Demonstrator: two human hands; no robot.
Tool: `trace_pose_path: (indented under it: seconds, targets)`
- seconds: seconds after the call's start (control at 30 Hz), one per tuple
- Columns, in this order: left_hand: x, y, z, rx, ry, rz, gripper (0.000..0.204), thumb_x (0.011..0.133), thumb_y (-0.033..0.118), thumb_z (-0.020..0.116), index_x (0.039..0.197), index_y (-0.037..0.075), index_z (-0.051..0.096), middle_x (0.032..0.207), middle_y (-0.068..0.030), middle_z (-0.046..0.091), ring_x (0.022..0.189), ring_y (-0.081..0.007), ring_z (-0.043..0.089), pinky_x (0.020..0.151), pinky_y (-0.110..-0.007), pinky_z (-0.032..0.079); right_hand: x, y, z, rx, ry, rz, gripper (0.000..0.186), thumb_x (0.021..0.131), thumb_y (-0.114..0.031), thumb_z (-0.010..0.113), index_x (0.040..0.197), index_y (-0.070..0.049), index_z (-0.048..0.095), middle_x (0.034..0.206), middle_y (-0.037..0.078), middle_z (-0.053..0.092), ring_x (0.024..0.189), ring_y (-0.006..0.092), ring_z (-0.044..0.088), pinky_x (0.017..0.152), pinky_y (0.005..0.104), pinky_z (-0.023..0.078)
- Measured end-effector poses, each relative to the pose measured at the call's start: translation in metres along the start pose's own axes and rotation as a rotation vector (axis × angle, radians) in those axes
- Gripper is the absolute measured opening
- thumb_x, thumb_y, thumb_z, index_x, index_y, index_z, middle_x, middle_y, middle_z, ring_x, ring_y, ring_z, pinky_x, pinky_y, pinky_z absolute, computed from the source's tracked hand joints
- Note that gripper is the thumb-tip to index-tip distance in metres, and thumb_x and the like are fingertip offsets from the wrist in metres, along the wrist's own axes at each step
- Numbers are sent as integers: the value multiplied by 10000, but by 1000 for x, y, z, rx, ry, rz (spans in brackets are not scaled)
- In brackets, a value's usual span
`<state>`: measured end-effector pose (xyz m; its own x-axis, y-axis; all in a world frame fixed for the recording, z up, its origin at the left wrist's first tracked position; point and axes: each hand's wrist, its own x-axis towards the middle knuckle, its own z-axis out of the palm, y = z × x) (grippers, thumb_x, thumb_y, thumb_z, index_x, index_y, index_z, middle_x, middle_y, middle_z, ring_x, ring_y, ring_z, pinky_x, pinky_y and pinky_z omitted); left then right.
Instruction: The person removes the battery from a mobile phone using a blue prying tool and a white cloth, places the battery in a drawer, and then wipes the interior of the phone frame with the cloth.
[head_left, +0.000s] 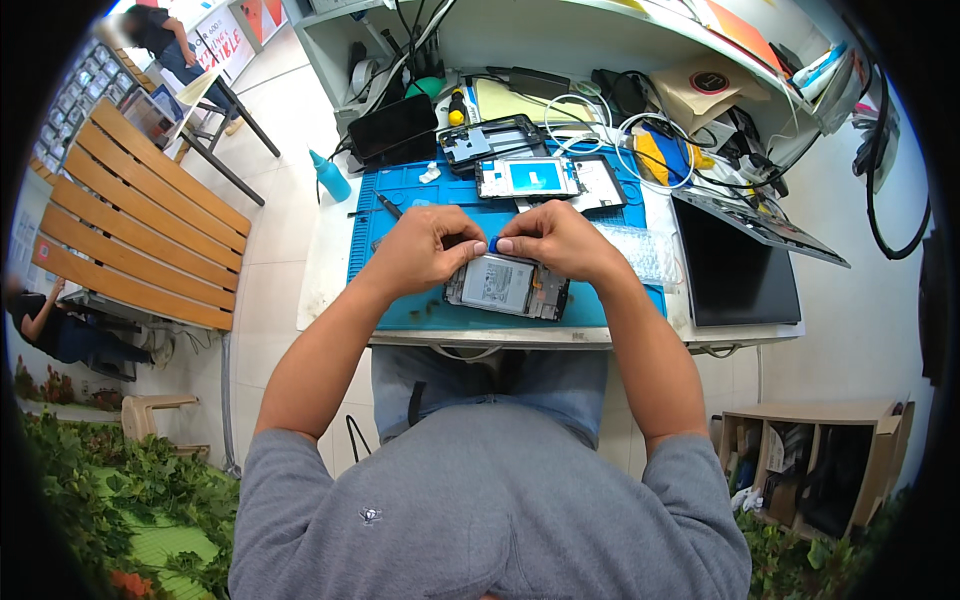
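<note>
An opened phone [555, 300] with its grey battery [498, 284] exposed lies on the blue work mat [420, 316] close to the table's front edge. At its far edge, both my hands meet with thumbs and forefingers pinched. Between the thumb tips shows a small blue piece [493, 244], too small to name. My right hand [562, 240] grips it from the right. My left hand [425, 250] is closed just left of it, touching the phone's upper left edge; what its fingertips hold is hidden.
Beyond my hands lie a phone frame with a lit-blue panel [535, 177] and a black phone housing [490, 143]. A blue bottle [330, 177] stands left, near a black phone [393, 130]. Bubble wrap [640, 252] and a dark laptop [742, 270] lie right. White cables [640, 120] coil behind.
</note>
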<state>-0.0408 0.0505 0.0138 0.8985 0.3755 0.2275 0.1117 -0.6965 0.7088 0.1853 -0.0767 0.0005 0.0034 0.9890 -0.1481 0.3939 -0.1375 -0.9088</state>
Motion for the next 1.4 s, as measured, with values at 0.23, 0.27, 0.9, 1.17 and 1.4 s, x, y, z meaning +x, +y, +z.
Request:
trace_pose_path:
  seconds: [0.23, 0.27, 0.9, 1.17, 1.4]
  targets:
    - [2, -18, 6, -163, -192, -286, 215, 1004, 195, 779, 1043, -15, 801, 948, -136, 800, 845, -188, 719, 801, -351, 561, 4, -11, -2, -221, -39, -15, 262, 969, -209, 838, 1128, -1, 844, 892, 117, 815, 785, 141, 699, 756, 342, 567]
    - [2, -19, 7, -164, -194, -284, 215, 1004, 195, 779, 1043, -15, 801, 948, -136, 800, 845, -188, 719, 801, -351, 561, 5, -10, -3, -220, -36, -13, 262, 969, -209, 838, 1128, -1, 844, 892, 117, 815, 785, 141, 699, 756, 342, 567]
    - [1, -36, 7, -130, -272, -345, 300, 1042, 258, 760, 1169, -10, 810, 990, -115, 815, 893, -184, 722, 831, -352, 562, -9, 4, -1, -278, -14, -17, 193, 907, -108, 875, 1061, -6, 819, 946, 120, 780, 854, 218, 727, 779, 377, 565]
    - [1, -41, 3, -248, -316, -409, 377, 1020, 333, 786, 1248, 34, 819, 1047, -133, 835, 943, -229, 765, 872, -366, 583, -3, 14, -2, -373, -39, -124, 199, 920, -116, 835, 1083, -5, 810, 979, 168, 796, 867, 293, 759, 810, 405, 583]
    - [10, -15, 1, -14, -328, -313, 440, 899, 404, 897, 1189, 77, 847, 952, -111, 828, 865, -242, 763, 818, -386, 578, -2, 15, -4, -409, -67, -129, 180, 924, -114, 816, 1070, -9, 801, 991, 176, 794, 899, 313, 763, 814, 422, 579]
